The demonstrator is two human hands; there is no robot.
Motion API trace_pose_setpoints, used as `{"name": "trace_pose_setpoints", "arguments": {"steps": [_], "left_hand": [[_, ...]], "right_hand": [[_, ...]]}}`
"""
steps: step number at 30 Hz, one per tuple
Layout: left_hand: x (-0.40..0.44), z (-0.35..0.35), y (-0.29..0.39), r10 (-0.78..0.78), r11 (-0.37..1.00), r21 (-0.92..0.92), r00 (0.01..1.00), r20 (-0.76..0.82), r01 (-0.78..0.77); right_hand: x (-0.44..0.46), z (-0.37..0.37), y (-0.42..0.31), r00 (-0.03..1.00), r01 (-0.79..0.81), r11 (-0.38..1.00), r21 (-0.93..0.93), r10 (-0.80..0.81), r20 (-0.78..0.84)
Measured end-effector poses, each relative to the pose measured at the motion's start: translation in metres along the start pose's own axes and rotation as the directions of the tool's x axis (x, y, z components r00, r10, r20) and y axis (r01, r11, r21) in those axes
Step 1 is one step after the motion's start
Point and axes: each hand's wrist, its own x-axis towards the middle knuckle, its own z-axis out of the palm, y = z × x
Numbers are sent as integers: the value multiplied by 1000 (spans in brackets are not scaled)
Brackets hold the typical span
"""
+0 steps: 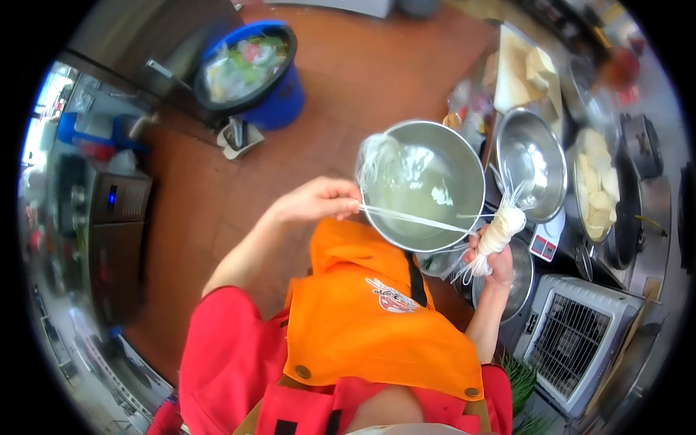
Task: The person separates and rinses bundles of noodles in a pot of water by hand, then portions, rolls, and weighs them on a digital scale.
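My right hand (496, 264) is closed around a wound bundle of white string (502, 230), with loose ends sticking out at both ends. From the bundle a few white strands (413, 217) run taut to my left hand (322, 199), whose fingers are pinched on them. The strands cross the near side of a large metal pot (475, 156) holding pale, cloudy liquid. Over the pot's left rim lies a loose clump of fine white strings (378, 156), just above my left hand.
A blue bin (279, 101) full of scraps stands on the red-brown floor (341, 58). To the right are a metal bowl (533, 159), a scale (545, 241), a pan of pale blocks (598, 188) and a white board (511, 69). A grey fan-like unit (573, 326) sits lower right.
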Motion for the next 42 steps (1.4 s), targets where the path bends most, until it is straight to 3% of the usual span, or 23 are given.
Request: {"name": "trace_pose_setpoints", "arguments": {"steps": [3,6,10,12,14,16,20,23,26,30,33,36,42], "left_hand": [[14,7,-12,-18,984,-175,991,-131,-5],[32,13,-16,-27,979,-205,974,-223,-19],[73,26,-20,-79,997,-21,981,-179,77],[94,22,-30,-95,978,176,990,-107,113],[111,22,-39,-72,900,422,993,-90,104],[128,21,-47,-143,820,549,987,-77,162],[137,25,-61,-253,722,671,967,27,170],[136,28,-104,-336,839,501,926,173,211],[127,44,-103,-386,781,558,919,78,281],[167,18,-129,-202,793,571,976,-83,213],[210,-7,-160,-267,917,212,915,-303,338],[248,-20,-183,-263,923,133,844,-467,361],[297,-21,-203,-249,927,84,770,-588,365]], "right_hand": [[-29,-17,3,987,31,999,-44,-38,-156],[-42,-30,-1,976,69,997,-25,-73,-207],[-35,-34,-22,968,100,994,-33,-105,-228],[-29,-34,-32,963,68,989,-130,-99,-249],[-21,-22,-43,966,52,988,-147,-87,-241],[-13,-9,-60,987,30,968,-247,-67,-144],[-5,10,-74,983,-9,941,-339,-53,-174],[-10,20,-76,986,-9,929,-369,-55,-161],[-17,19,-68,992,7,921,-389,-55,-113],[-30,17,-32,964,-77,934,-348,-19,-266],[-43,14,3,928,-65,957,-282,-46,-369],[-56,24,25,901,-37,976,-213,-60,-430],[-75,39,38,859,2,987,-159,-83,-505]]}}
